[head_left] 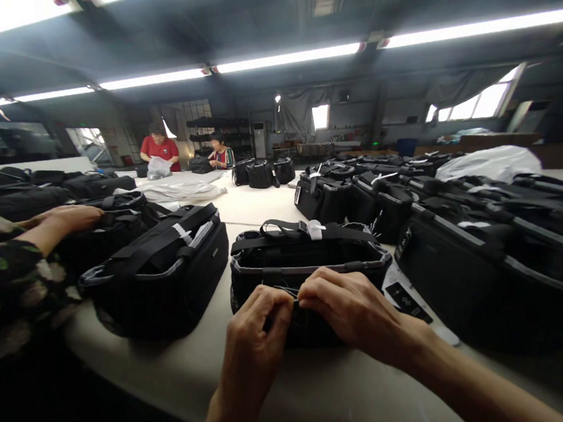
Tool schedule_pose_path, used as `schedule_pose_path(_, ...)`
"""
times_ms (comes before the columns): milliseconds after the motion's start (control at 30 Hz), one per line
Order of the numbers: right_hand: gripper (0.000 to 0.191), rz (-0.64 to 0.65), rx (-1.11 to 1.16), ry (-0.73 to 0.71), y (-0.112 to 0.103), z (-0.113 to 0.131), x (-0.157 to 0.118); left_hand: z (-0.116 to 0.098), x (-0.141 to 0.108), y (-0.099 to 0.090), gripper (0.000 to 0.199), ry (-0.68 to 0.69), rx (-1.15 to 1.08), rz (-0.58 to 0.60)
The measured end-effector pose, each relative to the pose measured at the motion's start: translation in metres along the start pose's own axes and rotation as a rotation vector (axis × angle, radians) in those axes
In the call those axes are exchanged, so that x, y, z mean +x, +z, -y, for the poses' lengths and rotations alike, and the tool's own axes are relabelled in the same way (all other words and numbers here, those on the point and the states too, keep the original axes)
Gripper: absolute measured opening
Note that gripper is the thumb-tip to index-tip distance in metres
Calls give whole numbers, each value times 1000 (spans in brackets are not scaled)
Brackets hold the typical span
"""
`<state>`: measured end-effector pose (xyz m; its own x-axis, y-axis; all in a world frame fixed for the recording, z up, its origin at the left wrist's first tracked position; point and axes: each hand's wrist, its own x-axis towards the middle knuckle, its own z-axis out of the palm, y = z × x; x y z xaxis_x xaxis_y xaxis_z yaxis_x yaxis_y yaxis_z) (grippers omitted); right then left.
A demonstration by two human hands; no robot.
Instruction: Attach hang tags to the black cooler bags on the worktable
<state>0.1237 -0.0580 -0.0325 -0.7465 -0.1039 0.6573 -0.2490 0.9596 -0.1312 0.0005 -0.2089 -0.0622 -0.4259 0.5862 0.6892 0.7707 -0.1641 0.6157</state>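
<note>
An open-topped black bag (311,256) with grey edging stands on the pale table directly before me. At its near side my left hand (261,330) is pinched on thin pale string (280,287). My right hand (344,302) pinches the same string just to the right, fingertips nearly touching the left ones. The hands cover part of the bag's front. A black strap with a white round piece (315,229) lies across the bag's far rim. To the right of the bag, a black tag (408,302) rests near the table surface.
Another black bag (168,276) stands to the left, beside a person's arm (61,224) reaching over more bags. Many black bags (497,255) crowd the right side. White plastic (183,189) lies farther back, where two people work across the table (260,203).
</note>
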Motion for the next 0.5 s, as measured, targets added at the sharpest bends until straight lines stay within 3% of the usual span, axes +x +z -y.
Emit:
schedule_pose_path(167,14,-13,9,13,1,0,1,2,-2,-3,13,-23,1,7)
schedule_pose_path(367,16,-34,37,84,3,-3,2,5,-1,-6,14,-87,-62,205)
schedule_pose_path(500,15,-41,211,104,15,9,10,7,-3,-11,14,-88,13,137)
